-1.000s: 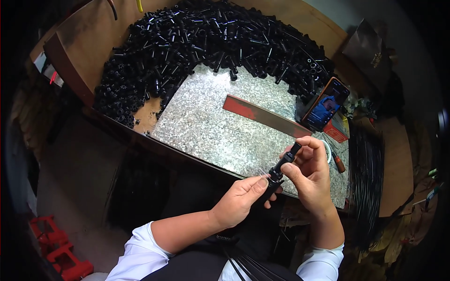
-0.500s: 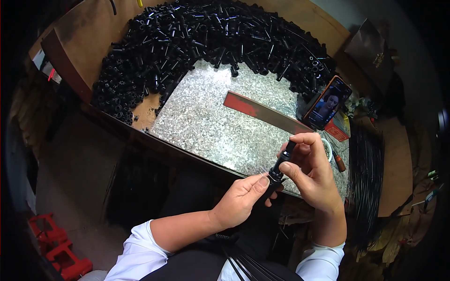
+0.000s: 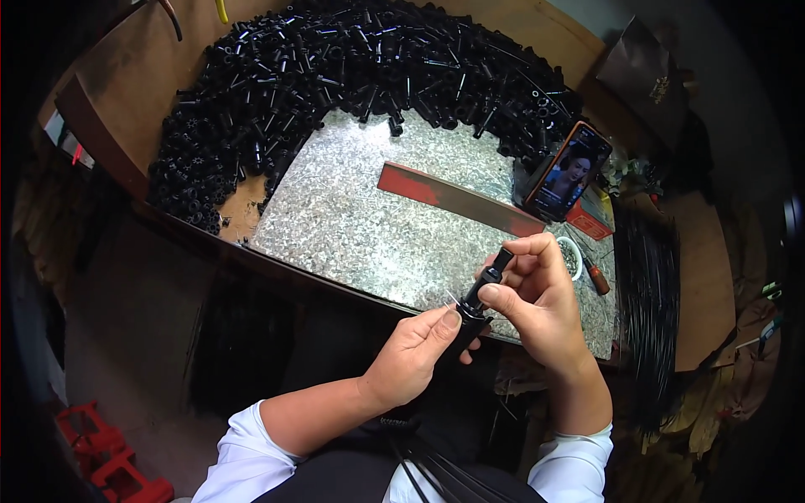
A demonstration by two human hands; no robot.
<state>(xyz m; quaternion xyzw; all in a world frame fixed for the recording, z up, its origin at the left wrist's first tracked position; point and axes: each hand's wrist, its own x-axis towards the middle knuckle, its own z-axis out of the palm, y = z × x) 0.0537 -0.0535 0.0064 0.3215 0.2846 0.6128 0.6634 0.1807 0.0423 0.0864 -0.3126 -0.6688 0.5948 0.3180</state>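
Between my two hands is a black tubular plastic part, tilted with its narrow end up and to the right. My left hand grips its lower end, thumb pressed near a collar, and a thin pale wire or pin sticks out beside that thumb. Around the upper end are the thumb and fingers of my right hand, with the index finger on the tip. Both hands are closed on the part, just over the front edge of a speckled stone slab. My palms hide some of its lower length.
A large heap of black plastic parts covers the back of the bench. On the slab lies a red-and-grey flat bar. To the right are a propped phone, a small white bowl, a screwdriver and a bundle of black strands.
The view has shifted slightly, so the bench and both hands sit a little further left. My grip on the black part looks nearly the same.
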